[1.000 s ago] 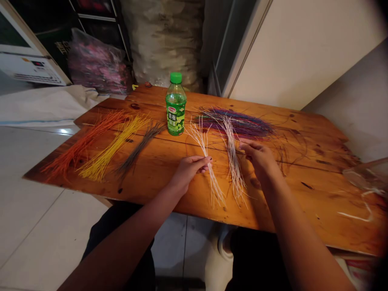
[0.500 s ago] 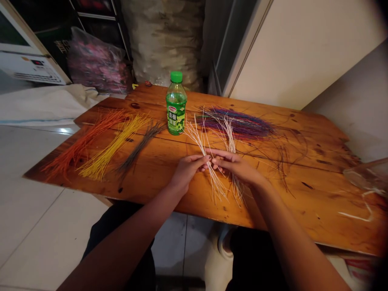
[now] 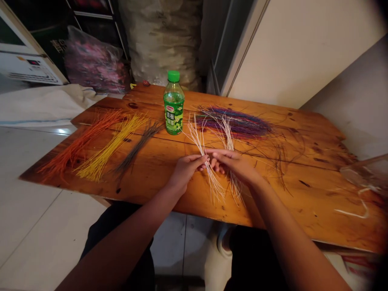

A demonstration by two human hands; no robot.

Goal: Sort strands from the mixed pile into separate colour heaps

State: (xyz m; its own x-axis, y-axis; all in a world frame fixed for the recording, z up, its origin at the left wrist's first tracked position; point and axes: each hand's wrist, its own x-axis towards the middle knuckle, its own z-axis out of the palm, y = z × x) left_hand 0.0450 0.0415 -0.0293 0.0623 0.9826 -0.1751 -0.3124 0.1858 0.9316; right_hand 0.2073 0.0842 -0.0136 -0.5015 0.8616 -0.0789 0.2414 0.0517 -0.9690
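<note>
My left hand [image 3: 190, 167] pinches a bundle of thin white strands [image 3: 200, 139] at its middle, between thumb and fingers. The strands fan out above and below the grip, held over the wooden table [image 3: 157, 176]. Close by on the right is my right hand [image 3: 228, 161], its index fingertip at the bundle and its thumb and lower fingers slightly apart. No strand shows clearly between those fingers. A second pile of white strands [image 3: 228, 135] lies on the table, partly hidden beneath my right hand.
Orange strands [image 3: 86, 139], yellow strands [image 3: 113, 147] and grey strands [image 3: 139, 145] lie in separate bunches at left. A green-capped drink bottle [image 3: 173, 105] stands behind the hands. Purple-blue strands [image 3: 242, 121] spread at the back right, with loose dark strands [image 3: 281, 165] nearby.
My right thumb has lifted away from the white bundle and its fingers have loosened. The left hand keeps its pinch. The whole view has shifted slightly.
</note>
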